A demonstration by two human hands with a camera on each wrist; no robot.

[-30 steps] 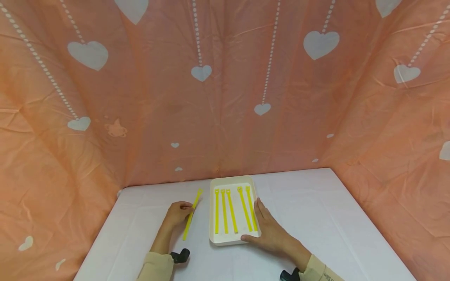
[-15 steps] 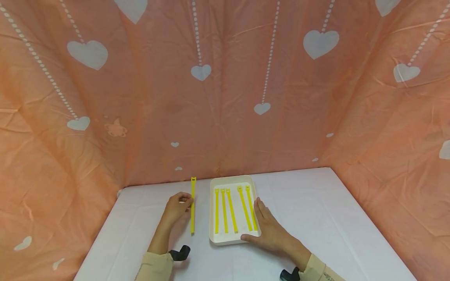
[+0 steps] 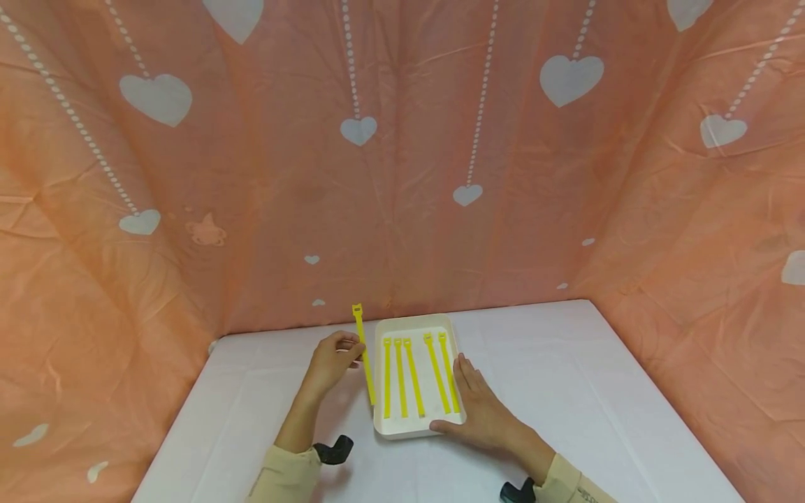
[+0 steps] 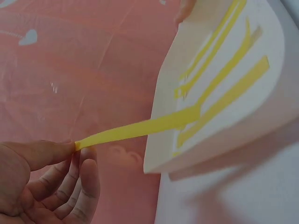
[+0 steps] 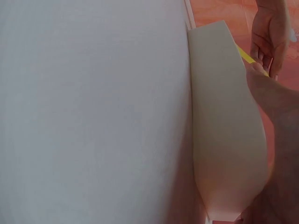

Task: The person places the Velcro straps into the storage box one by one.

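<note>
My left hand [image 3: 332,362] pinches a yellow cable tie [image 3: 367,377], a flat strap with a slotted head, between thumb and fingertips. The tie stands tilted, head up and away, its lower end right at the left rim of a white tray [image 3: 415,323]. In the left wrist view the pinched cable tie [image 4: 135,130] reaches across the tray's wall. Several more yellow cable ties [image 3: 399,381] lie lengthwise in the tray, with a gap right of the middle. My right hand [image 3: 483,416] rests along the tray's right side, fingers straight, thumb at the near rim.
The tray stands on a white-covered table [image 3: 566,391]. An orange cloth [image 3: 402,230] with white hearts hangs behind and at both sides. A black wrist camera [image 3: 335,450] sits on the left wrist, another black wrist camera [image 3: 518,491] on the right.
My left hand has lifted the cable tie and turned it from slanting right to slanting left, moving right to the tray's edge. My right hand and the tray have stayed still.
</note>
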